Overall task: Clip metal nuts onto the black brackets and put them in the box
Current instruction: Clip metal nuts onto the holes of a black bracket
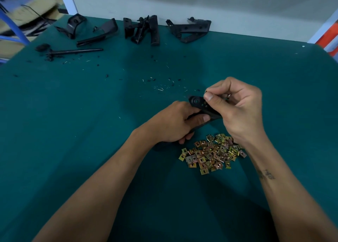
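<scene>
A black bracket [197, 102] is held over the green table, its rounded end with a hole pointing up and left. My left hand [175, 124] grips its lower part, thumb on top. My right hand [236, 104] pinches thumb and forefinger at the bracket's upper edge; a small metal nut glints between its fingers [228, 95], mostly hidden. A heap of brass-coloured metal nuts [212, 153] lies on the table just below both hands.
Several more black brackets lie along the far edge: [73, 26], [102, 34], [144, 30], [189, 29]. A black rod [75, 51] and black scraps lie at the far left. Cardboard boxes [27, 9] stand beyond the table's left corner. White wall behind.
</scene>
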`<state>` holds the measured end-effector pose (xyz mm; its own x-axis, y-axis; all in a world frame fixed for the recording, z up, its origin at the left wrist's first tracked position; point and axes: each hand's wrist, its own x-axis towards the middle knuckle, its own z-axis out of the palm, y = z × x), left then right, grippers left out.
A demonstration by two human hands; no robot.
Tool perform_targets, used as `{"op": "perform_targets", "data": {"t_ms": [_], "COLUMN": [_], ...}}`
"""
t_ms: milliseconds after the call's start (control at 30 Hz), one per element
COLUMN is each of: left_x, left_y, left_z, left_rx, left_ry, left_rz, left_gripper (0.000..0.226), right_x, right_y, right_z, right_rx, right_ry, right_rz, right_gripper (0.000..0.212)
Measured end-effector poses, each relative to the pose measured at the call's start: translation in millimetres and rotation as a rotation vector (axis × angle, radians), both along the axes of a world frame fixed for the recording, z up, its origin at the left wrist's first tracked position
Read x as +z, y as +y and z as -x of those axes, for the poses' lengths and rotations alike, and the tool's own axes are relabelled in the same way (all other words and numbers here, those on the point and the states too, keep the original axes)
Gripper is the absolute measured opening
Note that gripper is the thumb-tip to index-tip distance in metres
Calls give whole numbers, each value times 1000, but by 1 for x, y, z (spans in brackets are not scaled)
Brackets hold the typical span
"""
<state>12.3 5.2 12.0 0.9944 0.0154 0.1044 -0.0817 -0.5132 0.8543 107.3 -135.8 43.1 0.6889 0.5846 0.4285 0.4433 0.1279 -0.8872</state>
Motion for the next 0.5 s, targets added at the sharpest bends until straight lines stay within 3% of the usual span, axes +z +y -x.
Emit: {"op": "perform_targets", "data": {"t_ms": [200,333,500], "left_x": [-2,-3,-3], "left_y": [0,0,-1], "left_z": [0,-1,-1], "left_rx": [18,37,48], "left_ry": [20,35,32], "left_rz": [25,21,10], "left_gripper": [26,30,30], "right_x": [-4,-8,-7], "right_y": [0,3,7], "right_z": [-6,-3,0], "right_rx": [25,2,-41], "right_ry": [-86,21,91], "right_rz": [31,-5,-100], "right_gripper": [13,10,26]}}
